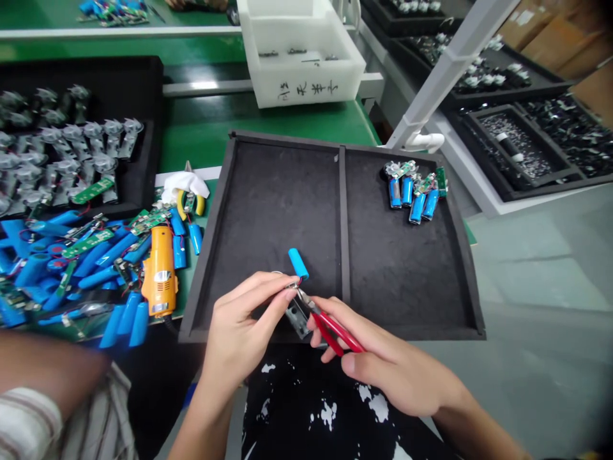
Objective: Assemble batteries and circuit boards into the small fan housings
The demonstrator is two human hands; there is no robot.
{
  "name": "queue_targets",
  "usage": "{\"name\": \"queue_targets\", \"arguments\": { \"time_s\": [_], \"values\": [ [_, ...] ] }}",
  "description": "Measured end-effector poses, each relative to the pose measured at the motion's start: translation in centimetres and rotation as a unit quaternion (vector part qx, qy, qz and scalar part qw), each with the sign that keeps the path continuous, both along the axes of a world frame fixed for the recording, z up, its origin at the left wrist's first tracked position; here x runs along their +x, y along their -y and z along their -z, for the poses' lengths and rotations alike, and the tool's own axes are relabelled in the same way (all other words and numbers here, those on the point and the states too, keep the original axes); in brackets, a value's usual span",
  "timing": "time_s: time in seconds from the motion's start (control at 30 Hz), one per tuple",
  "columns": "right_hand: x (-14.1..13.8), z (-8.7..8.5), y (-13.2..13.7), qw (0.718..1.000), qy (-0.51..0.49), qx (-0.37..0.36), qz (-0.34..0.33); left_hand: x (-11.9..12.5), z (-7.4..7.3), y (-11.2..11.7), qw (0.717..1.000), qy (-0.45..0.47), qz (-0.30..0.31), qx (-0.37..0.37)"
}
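My left hand (244,322) pinches the lead end of a blue battery cell (298,263) that sticks up over the near edge of a black two-part tray (268,211). My right hand (383,364) grips red-handled cutters (330,326), whose jaws meet at the cell's lower end, by my left fingertips. A small grey part (297,317) shows under the cutters; what holds it is unclear. Several blue cells with green circuit boards (416,188) lie in the tray's right compartment. The left compartment holds nothing but the felt lining.
A heap of blue cells and green boards (86,255) lies at left with an orange tool (160,271) and yellow-handled pliers (189,201). A black tray of grey parts (62,150) sits behind. A white bin (301,54) stands at the back. Another person's arm (43,377) is at lower left.
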State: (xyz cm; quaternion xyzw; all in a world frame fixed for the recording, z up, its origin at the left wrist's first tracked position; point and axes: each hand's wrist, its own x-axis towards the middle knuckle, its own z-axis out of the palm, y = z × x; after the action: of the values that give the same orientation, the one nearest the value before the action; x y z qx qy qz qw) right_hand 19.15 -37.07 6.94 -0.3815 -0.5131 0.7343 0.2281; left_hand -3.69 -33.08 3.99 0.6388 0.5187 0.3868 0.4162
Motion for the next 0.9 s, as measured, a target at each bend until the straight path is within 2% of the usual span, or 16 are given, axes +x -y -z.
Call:
{"name": "queue_targets", "arguments": {
  "time_s": [0.17,0.33,0.53,0.77,0.9],
  "values": [
    [-0.2,0.0,-0.3,0.999,0.043,0.018,-0.002,0.0,-0.2,0.3,1.000,-0.017,0.009,0.019],
    [-0.7,0.2,-0.1,0.997,0.064,0.010,0.031,-0.1,-0.2,0.5,0.999,-0.031,0.011,0.039],
    [-0.6,-0.1,0.0,0.989,0.125,0.069,0.040,-0.2,0.3,0.5,0.996,-0.044,0.041,0.069],
    [-0.8,-0.5,0.2,0.978,0.156,0.124,0.057,0.9,1.0,1.2,0.985,-0.057,-0.037,0.161],
    [-1.1,-0.4,0.4,0.976,0.155,0.135,0.070,1.3,1.3,1.5,0.974,-0.076,-0.054,0.206]
  ]
}}
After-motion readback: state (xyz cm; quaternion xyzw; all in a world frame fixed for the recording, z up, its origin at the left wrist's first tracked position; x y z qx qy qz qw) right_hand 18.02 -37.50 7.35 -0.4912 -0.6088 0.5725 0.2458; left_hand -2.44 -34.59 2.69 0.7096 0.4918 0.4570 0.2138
